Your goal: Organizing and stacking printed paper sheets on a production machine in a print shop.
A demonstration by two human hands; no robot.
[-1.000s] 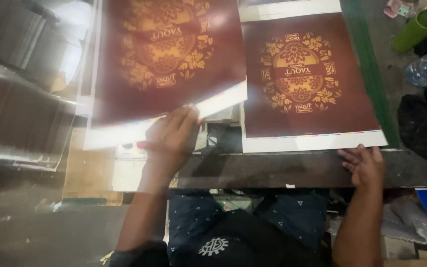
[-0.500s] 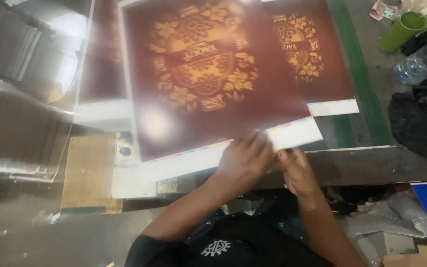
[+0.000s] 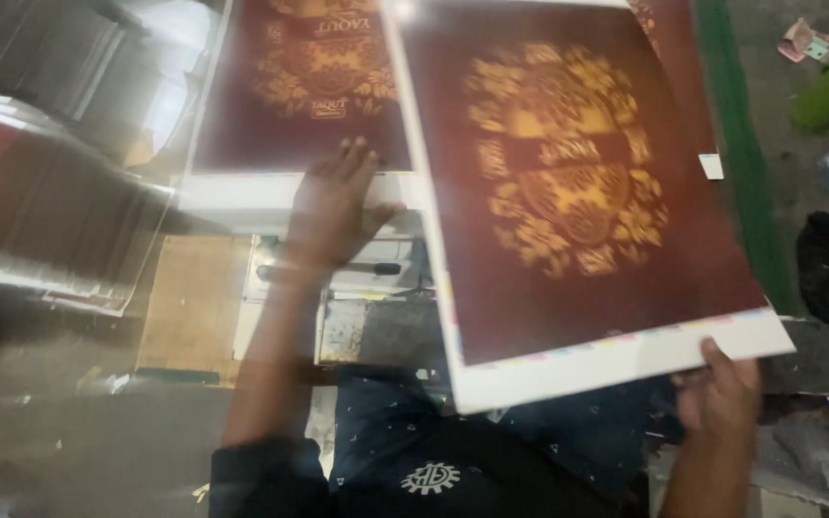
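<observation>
Right grip (image 3: 717, 398) pinches lifted maroon sheet (image 3: 578, 192); left grip (image 3: 333, 206) flat, fingers spread, on sheet stack (image 3: 290, 187).

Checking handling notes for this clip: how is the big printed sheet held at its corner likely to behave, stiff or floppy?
The printed sheet looks fairly stiff: it stays nearly flat though the right hand grips only its white corner. Probably light, since one hand carries it. Its glossy face reflects light, so it may slide easily.

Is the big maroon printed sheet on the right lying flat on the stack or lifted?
Lifted: the right hand grips the printed sheet by its white bottom corner, overhanging the person's lap.
</observation>
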